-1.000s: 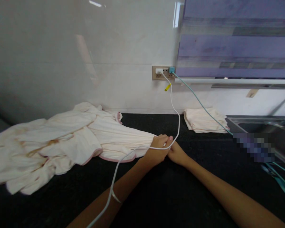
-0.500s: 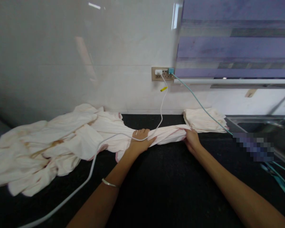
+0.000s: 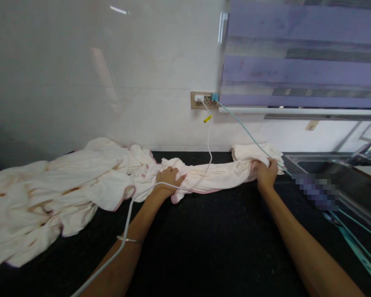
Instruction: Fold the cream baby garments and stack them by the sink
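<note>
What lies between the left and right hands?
Head view: a stretch of pale, pink-edged cloth, with the white cable crossing in front near the left hand.

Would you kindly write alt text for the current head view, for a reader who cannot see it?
A person's right hand grips one end of a pale, pink-edged cloth laid along a black countertop, while the left hand touches it near a crumpled, stained heap. A white cable crosses the left forearm.

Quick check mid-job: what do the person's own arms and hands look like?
No gloves show on the left hand or right hand, and no sleeves on the visible left arm and right arm. A thin, silver-coloured bangle circles the left arm. A white cable crosses in front of it.
</note>
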A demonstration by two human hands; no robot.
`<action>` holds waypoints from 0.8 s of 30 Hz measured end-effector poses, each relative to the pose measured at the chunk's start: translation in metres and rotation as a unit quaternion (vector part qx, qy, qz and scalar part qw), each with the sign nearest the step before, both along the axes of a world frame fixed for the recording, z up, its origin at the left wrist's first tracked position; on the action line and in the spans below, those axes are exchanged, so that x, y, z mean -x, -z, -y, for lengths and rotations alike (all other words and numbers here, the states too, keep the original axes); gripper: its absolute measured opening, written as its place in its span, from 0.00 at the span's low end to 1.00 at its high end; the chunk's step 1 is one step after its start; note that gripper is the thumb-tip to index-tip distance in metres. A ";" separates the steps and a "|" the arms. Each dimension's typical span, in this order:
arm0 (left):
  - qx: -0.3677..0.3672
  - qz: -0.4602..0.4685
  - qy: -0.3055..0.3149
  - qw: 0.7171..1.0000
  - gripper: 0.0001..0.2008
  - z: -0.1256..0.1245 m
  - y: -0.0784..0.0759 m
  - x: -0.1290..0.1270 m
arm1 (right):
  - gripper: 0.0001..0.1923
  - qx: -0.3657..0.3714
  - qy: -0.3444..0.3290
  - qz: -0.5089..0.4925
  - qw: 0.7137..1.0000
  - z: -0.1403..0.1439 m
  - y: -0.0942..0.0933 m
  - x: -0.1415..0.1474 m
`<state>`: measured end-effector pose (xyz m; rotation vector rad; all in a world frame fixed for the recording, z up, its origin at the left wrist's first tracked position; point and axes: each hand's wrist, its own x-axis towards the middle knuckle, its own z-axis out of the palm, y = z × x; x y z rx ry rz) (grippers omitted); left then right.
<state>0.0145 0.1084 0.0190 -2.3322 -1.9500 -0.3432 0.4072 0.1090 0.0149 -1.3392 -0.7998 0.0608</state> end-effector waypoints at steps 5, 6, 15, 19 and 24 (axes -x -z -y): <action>-0.007 -0.019 0.087 0.996 0.23 0.007 0.001 -0.009 | 0.28 0.095 -0.083 0.353 0.927 0.015 0.005 0.038; -0.008 -0.019 0.114 0.993 0.23 0.009 0.003 -0.011 | 0.26 0.094 -0.113 0.395 0.907 0.019 0.004 0.047; -0.008 0.054 0.234 0.971 0.28 0.047 0.005 -0.060 | 0.31 0.101 -0.463 0.537 0.698 0.045 0.010 0.100; 0.003 0.095 0.253 0.963 0.28 0.058 -0.005 -0.071 | 0.14 0.127 -0.471 0.536 0.689 0.044 0.012 0.100; 0.008 0.159 0.253 0.954 0.25 0.059 -0.014 -0.069 | 0.07 0.158 -0.519 0.457 0.705 0.047 0.006 0.100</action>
